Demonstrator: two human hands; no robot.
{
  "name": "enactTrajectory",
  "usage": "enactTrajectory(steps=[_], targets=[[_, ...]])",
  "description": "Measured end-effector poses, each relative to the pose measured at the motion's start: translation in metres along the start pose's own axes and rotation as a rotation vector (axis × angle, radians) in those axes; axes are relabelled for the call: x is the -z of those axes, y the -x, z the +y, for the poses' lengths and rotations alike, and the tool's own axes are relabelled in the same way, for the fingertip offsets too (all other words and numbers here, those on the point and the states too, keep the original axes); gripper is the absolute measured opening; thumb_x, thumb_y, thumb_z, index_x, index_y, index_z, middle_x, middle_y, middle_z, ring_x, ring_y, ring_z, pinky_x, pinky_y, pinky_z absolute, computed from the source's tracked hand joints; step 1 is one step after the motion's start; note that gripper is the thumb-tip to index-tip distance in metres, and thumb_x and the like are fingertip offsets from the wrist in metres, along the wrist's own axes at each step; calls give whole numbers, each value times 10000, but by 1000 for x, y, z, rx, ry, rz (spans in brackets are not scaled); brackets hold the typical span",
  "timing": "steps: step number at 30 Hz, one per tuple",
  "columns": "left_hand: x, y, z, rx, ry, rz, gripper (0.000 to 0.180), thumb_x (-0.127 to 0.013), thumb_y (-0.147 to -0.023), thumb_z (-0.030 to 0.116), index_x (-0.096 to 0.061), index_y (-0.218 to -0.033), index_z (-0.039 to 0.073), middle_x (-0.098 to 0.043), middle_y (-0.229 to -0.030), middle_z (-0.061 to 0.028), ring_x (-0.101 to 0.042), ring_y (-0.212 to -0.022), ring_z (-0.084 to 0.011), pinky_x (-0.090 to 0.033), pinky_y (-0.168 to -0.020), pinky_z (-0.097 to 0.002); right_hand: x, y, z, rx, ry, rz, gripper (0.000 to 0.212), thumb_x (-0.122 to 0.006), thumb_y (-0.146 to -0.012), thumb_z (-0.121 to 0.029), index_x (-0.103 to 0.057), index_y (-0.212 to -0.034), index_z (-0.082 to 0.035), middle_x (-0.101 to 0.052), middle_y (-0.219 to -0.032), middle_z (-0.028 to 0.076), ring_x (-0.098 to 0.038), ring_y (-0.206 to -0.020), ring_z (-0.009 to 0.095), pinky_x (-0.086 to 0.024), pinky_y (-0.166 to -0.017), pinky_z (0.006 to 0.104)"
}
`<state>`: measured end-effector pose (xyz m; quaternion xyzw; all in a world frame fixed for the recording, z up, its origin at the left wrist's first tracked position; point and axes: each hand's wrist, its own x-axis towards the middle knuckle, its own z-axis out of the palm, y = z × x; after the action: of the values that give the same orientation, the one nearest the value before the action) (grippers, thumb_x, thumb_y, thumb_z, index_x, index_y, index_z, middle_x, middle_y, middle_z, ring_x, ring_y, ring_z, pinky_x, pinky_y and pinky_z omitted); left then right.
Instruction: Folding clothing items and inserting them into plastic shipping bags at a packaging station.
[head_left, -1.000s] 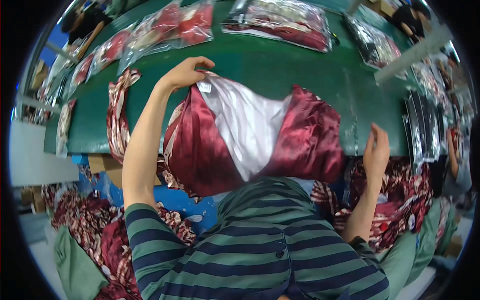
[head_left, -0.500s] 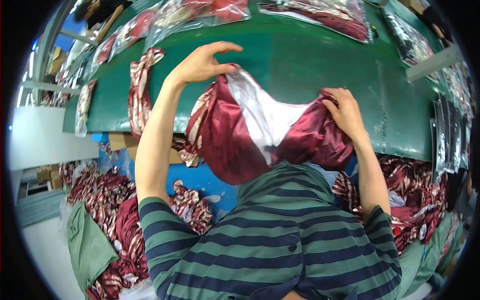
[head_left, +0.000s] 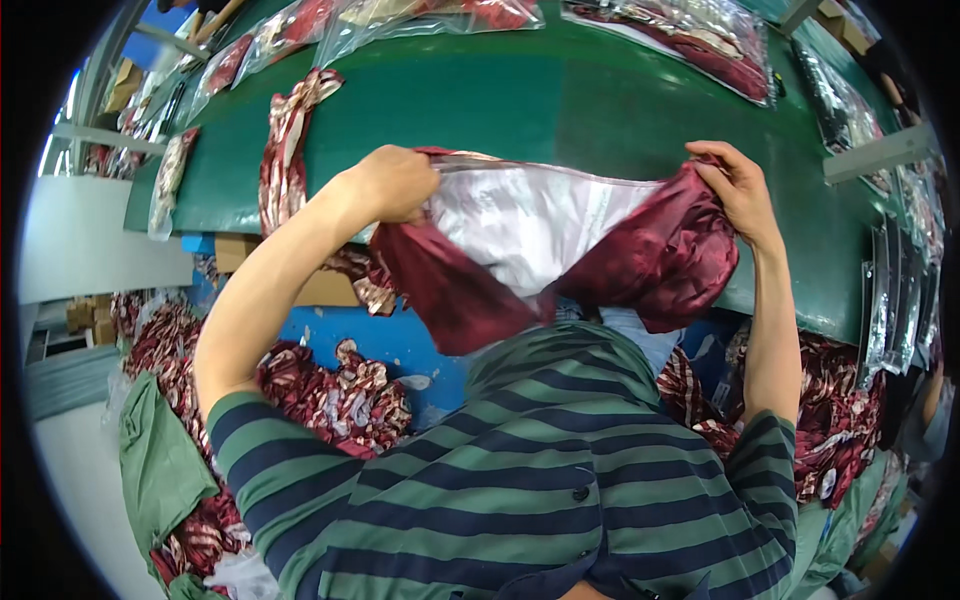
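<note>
A shiny dark red satin garment hangs stretched between my two hands, in front of my body at the near table edge. Its pale whitish inner side faces up in the middle, below a taut upper edge. My left hand is closed in a fist on the garment's left end. My right hand pinches the right end between thumb and fingers. To the left, a red and cream patterned strip of cloth lies on the table, its lower end hanging over the edge.
The green table spans ahead of me. Clear bags of folded red clothing lie along its far side, with another bagged garment at right. Heaps of patterned red cloth lie below at left and right. Metal posts stand at the sides.
My left hand has gone from partly spread fingers to a closed grip, lower and slightly left. My right hand has shifted right and up, and the garment is now pulled wider.
</note>
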<state>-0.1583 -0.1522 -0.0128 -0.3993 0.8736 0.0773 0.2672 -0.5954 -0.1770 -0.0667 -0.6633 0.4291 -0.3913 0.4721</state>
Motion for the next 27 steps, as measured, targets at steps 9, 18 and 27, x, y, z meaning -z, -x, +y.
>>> enactTrajectory(steps=[9,18,27], targets=[[87,-34,-37,-25,-149,517,106,-614,-823,112,-587,-863,18,-656,-815,-138,-616,-669,-361,-513,-635,-424,56,-38,8,133,56,199,71,-642,-944,-15,-623,-1012,-23,-667,-1000,23,-564,-846,96,-450,-794,215],[43,-94,-35,-326,385,372,139,-633,-800,66,-551,-908,30,-665,-915,-119,-606,-828,-381,-496,-760,-445,75,-2,42,23,366,69,111,-631,-885,1,-624,-980,-54,-650,-912,9,-546,-765,119,-445,-702,252],[101,-51,52,-688,158,144,64,-594,-722,87,-637,-715,40,-725,-1094,-96,-611,-857,-295,-461,-878,-379,77,21,19,239,690,-178,247,-566,-808,78,-600,-1019,-47,-660,-1047,10,-538,-793,123,-436,-722,241]])
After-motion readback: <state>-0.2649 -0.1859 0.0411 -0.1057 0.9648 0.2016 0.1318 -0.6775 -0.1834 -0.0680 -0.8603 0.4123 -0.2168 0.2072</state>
